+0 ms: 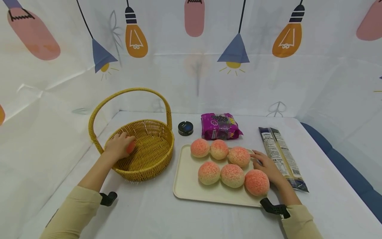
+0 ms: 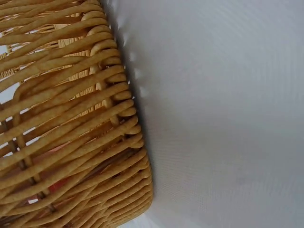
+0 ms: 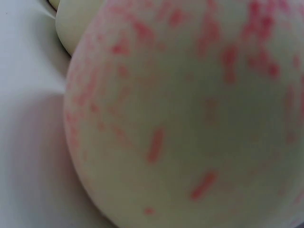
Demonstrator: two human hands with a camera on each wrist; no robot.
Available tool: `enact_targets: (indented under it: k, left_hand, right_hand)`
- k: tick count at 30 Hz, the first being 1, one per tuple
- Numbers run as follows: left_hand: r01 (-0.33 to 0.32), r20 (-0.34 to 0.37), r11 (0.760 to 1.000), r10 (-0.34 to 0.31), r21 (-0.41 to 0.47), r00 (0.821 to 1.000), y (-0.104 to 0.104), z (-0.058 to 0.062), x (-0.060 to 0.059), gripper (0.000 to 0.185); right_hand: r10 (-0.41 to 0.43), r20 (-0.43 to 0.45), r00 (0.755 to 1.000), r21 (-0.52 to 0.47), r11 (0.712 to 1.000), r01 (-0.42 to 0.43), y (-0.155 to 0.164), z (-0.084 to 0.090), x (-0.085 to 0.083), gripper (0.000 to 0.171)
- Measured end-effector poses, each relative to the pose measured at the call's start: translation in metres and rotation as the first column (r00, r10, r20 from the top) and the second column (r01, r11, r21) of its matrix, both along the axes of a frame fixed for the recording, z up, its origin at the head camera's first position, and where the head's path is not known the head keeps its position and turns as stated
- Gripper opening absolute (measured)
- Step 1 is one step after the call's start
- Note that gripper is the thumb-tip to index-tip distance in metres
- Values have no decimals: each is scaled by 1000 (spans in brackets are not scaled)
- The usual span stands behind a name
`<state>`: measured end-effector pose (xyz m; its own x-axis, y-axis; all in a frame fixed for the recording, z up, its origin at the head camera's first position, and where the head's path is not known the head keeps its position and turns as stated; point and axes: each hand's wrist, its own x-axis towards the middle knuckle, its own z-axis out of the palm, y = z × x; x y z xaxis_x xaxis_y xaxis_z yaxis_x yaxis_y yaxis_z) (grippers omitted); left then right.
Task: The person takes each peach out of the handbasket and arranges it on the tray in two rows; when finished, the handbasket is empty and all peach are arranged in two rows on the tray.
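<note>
Left hand (image 1: 119,146) has its grip round a peach (image 1: 130,146) down inside the basket (image 1: 155,159), looks like mid-drop. Right hand (image 1: 268,167) lies relaxed by the tray (image 1: 185,179), touching the near-right peach (image 1: 256,182), probably next grab.

Seven peach buns on my table, six on the tray (image 1: 186,186) and one in my left hand (image 1: 117,146).

Counting now: three buns (image 1: 219,149) in the back row, three in the front, plus the seventh (image 1: 130,147) I grip inside the one wicker basket (image 1: 149,167). One cream tray, one purple snack bag (image 1: 220,126), one small black tin (image 1: 185,128), one long dark noodle packet (image 1: 282,156). Two hands, right hand (image 1: 268,167) included.
</note>
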<state>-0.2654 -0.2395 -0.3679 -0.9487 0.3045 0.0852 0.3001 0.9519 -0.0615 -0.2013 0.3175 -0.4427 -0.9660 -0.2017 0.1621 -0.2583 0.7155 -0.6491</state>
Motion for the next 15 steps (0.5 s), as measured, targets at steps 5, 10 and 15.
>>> enact_targets:
  k: [5, 10, 15]
  left_hand:
    - [-12, 15, 1000, 12, 22, 1000, 0, 1, 3, 53]
    - [-22, 31, 999, 20, 42, 999, 0, 3, 6, 55]
    - [-22, 30, 998, 20, 57, 999, 1, 5, 9, 57]
  right_hand:
    - [5, -2, 1000, -10, 1000, -5, 0, -2, 0, 34]
    - [2, -8, 1000, -7, 1000, -2, -1, 0, 0, 34]
    - [-4, 1, 1000, -4, 1000, 4, -1, 1, 0, 35]
